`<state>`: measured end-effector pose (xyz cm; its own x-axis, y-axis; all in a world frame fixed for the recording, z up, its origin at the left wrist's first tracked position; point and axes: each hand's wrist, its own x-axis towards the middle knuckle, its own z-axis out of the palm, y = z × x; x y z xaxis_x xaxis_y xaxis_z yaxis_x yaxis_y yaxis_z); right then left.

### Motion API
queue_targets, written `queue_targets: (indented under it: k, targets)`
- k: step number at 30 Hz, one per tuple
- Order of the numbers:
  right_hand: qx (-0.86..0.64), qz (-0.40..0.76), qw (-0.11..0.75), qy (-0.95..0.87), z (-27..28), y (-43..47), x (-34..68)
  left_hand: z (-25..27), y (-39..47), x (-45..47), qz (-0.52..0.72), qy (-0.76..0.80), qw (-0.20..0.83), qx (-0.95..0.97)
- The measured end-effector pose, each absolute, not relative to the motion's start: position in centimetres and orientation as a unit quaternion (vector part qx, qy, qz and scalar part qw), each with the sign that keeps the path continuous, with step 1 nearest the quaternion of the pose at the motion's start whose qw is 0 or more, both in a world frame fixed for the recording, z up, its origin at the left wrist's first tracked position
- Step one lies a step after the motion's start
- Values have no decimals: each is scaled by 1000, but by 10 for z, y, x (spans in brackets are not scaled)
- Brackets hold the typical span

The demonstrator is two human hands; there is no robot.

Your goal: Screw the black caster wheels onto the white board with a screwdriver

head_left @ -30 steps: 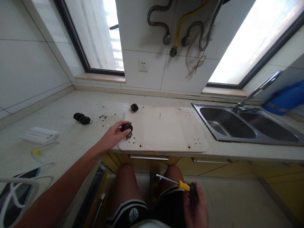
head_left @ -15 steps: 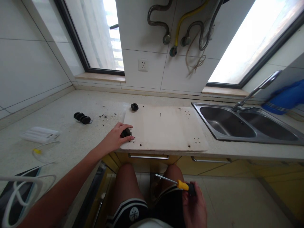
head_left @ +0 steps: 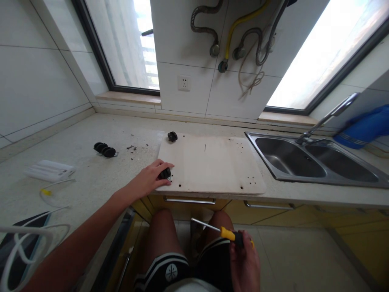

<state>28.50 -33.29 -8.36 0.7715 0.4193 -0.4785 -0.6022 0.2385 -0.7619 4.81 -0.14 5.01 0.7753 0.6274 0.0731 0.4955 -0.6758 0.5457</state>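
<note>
My left hand (head_left: 151,177) grips a black caster wheel (head_left: 165,174) at the near left corner of a pale board (head_left: 209,164) lying on the counter. Small dark holes show beside the caster and in the board's other corners. A second caster (head_left: 172,136) stands on the far left corner. Low in front of my lap, my right hand (head_left: 246,257) holds a screwdriver (head_left: 227,233) with a yellow and black handle, its metal shaft pointing left and slightly up. Left of the board, more black casters (head_left: 105,149) lie together on the counter, near scattered dark screws (head_left: 132,148).
To the right is a double steel sink (head_left: 291,160) with a tap (head_left: 328,117). A white power bank (head_left: 50,170) and white cables (head_left: 45,233) lie at the left. Drawer handles (head_left: 190,200) run below the counter edge. Hoses (head_left: 231,38) hang on the wall.
My left hand and the caster have shifted slightly right on the board corner. My right hand has moved a little left and up with the screwdriver.
</note>
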Motion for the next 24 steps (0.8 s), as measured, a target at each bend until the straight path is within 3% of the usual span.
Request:
queue_targets:
  k: [7, 13, 24]
  targets:
    - [-581, 325, 734, -134, -45, -317, 245, 53, 7, 37, 114, 247, 293, 917]
    - [-638, 113, 583, -491, -12, -288, 244, 54, 6, 39, 119, 223, 295, 922]
    - [-623, 89, 526, -572, 16, -247, 255, 61, -3, 43, 122, 235, 299, 917]
